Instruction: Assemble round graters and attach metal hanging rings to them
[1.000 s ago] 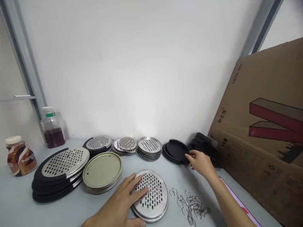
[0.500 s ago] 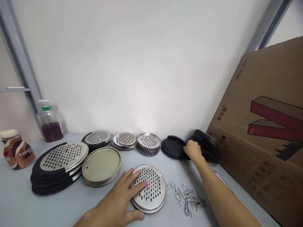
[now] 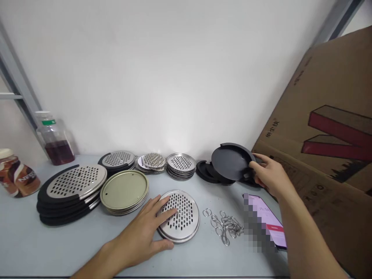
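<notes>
My left hand (image 3: 154, 224) lies with fingers spread on the left edge of a round perforated metal plate (image 3: 183, 217), which rests on the table. Raised at the right, a black round plastic tray (image 3: 231, 161) is tilted towards me, its rim pinched in my right hand (image 3: 269, 174). Beneath and left of it, more black round trays (image 3: 205, 172) lie on the table. Loose metal rings (image 3: 225, 224) sit in a small heap right of the perforated plate. A stack of olive-coloured round plates (image 3: 124, 192) stands left of my left hand.
Black-rimmed perforated discs (image 3: 72, 186) are stacked at the left. Along the wall are grater discs (image 3: 181, 162) and smaller ones (image 3: 155, 162). A phone (image 3: 269, 221) lies under my right forearm. A cardboard box (image 3: 328, 135) leans at right; a jar (image 3: 19, 174) and bottle (image 3: 56, 143) stand left.
My right hand has lifted a black round tray from the pile at the right. My left hand stays on the perforated plate. The phone now shows more fully.
</notes>
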`<state>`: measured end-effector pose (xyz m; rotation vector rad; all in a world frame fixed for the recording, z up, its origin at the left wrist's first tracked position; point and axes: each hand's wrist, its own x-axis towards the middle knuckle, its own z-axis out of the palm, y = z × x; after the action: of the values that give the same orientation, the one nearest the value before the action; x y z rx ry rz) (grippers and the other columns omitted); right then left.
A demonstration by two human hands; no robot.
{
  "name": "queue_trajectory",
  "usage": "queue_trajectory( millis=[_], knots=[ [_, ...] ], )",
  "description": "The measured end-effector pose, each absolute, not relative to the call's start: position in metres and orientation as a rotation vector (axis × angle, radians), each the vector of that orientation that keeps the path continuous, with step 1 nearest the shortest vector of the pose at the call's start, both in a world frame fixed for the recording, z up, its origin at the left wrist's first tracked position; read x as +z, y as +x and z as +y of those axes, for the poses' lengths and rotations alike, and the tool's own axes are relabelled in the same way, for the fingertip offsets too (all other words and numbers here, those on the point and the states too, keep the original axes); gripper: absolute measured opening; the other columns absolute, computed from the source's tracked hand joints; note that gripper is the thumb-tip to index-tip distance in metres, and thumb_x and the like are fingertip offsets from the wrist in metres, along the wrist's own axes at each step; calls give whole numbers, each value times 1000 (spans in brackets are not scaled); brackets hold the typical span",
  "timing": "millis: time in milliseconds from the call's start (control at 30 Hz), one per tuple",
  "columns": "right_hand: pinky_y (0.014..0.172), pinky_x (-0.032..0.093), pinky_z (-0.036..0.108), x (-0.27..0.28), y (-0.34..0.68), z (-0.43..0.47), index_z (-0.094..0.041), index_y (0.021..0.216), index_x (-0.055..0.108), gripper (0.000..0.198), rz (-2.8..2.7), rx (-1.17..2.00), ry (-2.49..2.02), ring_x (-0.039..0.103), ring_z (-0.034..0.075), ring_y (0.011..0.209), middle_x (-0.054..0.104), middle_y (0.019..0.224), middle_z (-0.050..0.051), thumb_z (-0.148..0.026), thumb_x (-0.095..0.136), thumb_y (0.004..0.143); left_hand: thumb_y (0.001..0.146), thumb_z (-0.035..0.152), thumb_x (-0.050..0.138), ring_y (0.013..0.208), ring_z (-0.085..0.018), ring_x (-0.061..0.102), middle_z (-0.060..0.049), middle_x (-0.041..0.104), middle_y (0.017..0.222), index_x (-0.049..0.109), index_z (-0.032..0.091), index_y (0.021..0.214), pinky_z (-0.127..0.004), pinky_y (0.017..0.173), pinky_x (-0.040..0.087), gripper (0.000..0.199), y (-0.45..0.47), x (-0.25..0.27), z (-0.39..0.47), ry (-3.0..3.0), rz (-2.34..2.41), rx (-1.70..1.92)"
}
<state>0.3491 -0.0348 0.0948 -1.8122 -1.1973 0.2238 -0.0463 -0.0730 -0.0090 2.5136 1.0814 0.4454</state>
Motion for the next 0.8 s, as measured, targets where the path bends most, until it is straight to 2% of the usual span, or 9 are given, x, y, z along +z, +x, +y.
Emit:
queue_trajectory(
  millis=[67,167,267,367,467,533,667,800],
  knots=[
    [30,23,20,92,346,-46,-15,128,53,59,-1137,460,-1660,37,10,27,44,40,-7,-30,58,71,77,47,68,141,-35,17,1,20,155,34,42,140,-59,110,24,72,-46,-8,-73,2522,1079,444],
    [28,18,17,86,332,-51,-13,129,53,64,-1158,816,-1548,31,8,25,36,36,-10,-28,62,67,77,49,68,140,-35,17,0,19,155,34,41,141,-59,110,24,72,-47,-9,-73,2517,1069,448],
    [26,14,16,80,309,-44,-10,128,53,65,-1232,1094,-1455,26,4,23,41,39,-9,-28,61,66,75,53,68,141,-36,14,-2,21,155,36,39,140,-60,110,22,74,-49,-10,-73,2492,1047,452],
    [26,16,15,73,281,-37,-12,130,52,64,-1254,1255,-1350,28,3,24,44,42,-9,-27,60,68,70,57,70,141,-37,11,-6,23,154,38,33,141,-59,111,20,81,-47,-6,-74,2418,1010,543],
    [27,19,14,69,257,-32,-15,132,49,64,-1275,1332,-1262,30,4,24,42,41,-11,-26,60,71,75,49,69,139,-33,23,-10,32,149,36,26,142,-53,113,21,78,-34,8,-73,2173,967,823],
    [27,20,14,66,246,-31,-16,133,48,63,-1288,1315,-1224,31,4,24,39,40,-12,-26,62,71,81,39,67,131,-29,39,-11,43,142,40,24,139,-47,110,30,66,-22,20,-67,1886,848,931],
    [25,22,14,55,236,-29,-16,131,48,65,-1236,1176,-1196,36,5,25,44,46,-11,-30,66,70,82,31,65,101,-24,61,-13,63,112,55,15,118,-37,87,49,41,-2,35,-45,1405,631,782],
    [24,24,15,40,234,-30,-14,130,48,63,-1133,1102,-1205,39,6,26,46,45,-11,-30,65,71,82,33,64,75,-15,60,-6,62,85,60,12,94,-25,66,45,25,-1,37,-28,1379,683,733]
  ],
)
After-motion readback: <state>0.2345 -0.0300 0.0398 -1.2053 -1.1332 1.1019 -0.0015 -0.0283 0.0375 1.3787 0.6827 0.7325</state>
